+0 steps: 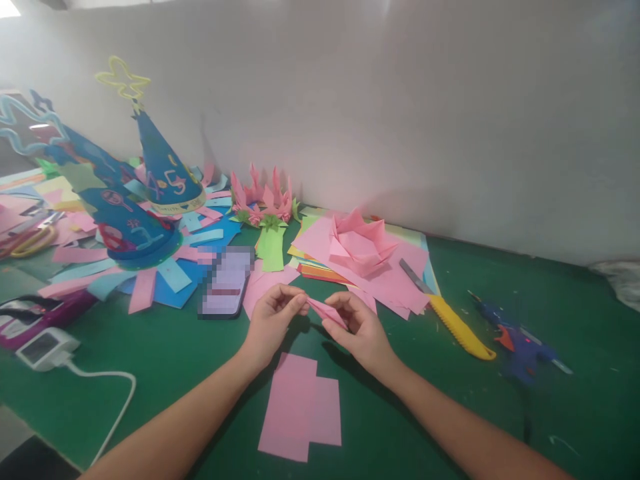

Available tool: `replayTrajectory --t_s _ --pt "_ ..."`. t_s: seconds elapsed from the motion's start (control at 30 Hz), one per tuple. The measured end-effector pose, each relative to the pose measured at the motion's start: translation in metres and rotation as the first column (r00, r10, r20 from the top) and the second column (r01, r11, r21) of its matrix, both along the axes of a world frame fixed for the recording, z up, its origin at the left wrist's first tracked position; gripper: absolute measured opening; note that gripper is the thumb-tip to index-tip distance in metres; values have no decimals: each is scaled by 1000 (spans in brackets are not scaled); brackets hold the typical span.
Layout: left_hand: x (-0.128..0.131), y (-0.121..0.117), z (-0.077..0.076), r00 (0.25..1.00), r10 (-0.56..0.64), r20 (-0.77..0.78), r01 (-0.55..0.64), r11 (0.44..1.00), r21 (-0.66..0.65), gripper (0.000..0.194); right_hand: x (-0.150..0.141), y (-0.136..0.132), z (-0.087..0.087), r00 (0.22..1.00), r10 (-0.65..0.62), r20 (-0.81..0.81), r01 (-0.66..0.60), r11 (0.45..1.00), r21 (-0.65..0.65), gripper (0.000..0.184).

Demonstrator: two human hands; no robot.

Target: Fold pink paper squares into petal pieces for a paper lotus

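A narrow folded piece of pink paper point(327, 312) is held between my two hands, just above the green table. My left hand point(274, 319) pinches its left tip between thumb and forefinger. At the other end my right hand point(361, 330) grips it with thumb and fingers. Flat pink paper pieces point(295, 410) lie overlapping on the table below my hands. Behind them a pink paper lotus flower point(363, 243) rests on a stack of coloured sheets point(320, 267). A pink paper crown point(263, 200) with green leaves stands farther left.
A yellow utility knife point(463, 327) with its blade out and a blue glue gun point(523, 347) lie to the right. On the left are a phone point(227, 283), blue cone hats point(167, 160), a white charger point(47, 348) with cable, and scissors point(37, 240). A wall point(425, 120) rises behind.
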State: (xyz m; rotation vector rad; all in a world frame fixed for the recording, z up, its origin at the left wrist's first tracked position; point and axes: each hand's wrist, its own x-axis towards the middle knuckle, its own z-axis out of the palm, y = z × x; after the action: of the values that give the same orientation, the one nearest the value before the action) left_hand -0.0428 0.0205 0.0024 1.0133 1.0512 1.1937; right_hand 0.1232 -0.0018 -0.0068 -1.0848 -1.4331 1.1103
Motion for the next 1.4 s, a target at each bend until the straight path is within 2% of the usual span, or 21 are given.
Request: replayTrajectory --t_s 0.13,0.27,0.37,0.43,0.5,0.57,0.63,0.67,0.73,0.77,0.83,0.9,0.97,1.17,1.4 --pt "2 1 0 999 -22 28 23 999 -35 36 7 3 3 986 -163 -37 163 987 -16 19" --pt "2 0 -4 994 -96 -49 96 995 -10 28 14 5 4 964 -262 -54 261 965 -22 21" --pt "0 -1 -10 970 -135 -202 155 984 84 19 16 6 4 961 -269 -65 269 963 -7 17" --pt "-1 -1 -12 928 -133 -348 204 963 177 13 16 6 5 964 -261 -41 262 965 20 14" --pt "-3 -1 -14 864 -102 -493 255 933 254 10 17 6 7 969 -248 19 245 965 90 11" --pt "-4 0 -14 803 -67 -592 303 902 308 9 20 5 9 961 -250 116 220 949 225 8" --pt "-5 1 -14 781 -36 -624 329 872 362 8 26 5 10 931 -270 246 144 891 431 8" --pt "-5 1 -15 783 -23 -621 334 858 389 9 30 5 10 903 -293 314 82 835 544 11" --pt "-5 2 -15 800 8 -599 315 845 432 14 39 6 10 818 -290 497 -182 689 702 21" --pt "-6 2 -16 806 25 -591 298 846 442 16 42 6 10 768 -307 562 -292 614 734 23" --pt "-6 3 -17 811 51 -583 269 852 448 18 45 8 8 650 -361 669 -417 567 711 24" --pt "-7 4 -18 817 56 -575 258 855 450 19 45 10 5 558 -400 727 -464 576 673 23" --pt "-8 4 -18 816 45 -576 267 854 445 19 43 12 3 508 -421 752 -467 599 651 24" --pt "-8 2 -17 805 35 -592 294 844 449 19 41 18 -2 456 -417 786 -404 690 601 25" --pt "-8 2 -16 802 28 -596 307 837 453 20 41 22 -6 352 -427 833 -339 771 539 21"
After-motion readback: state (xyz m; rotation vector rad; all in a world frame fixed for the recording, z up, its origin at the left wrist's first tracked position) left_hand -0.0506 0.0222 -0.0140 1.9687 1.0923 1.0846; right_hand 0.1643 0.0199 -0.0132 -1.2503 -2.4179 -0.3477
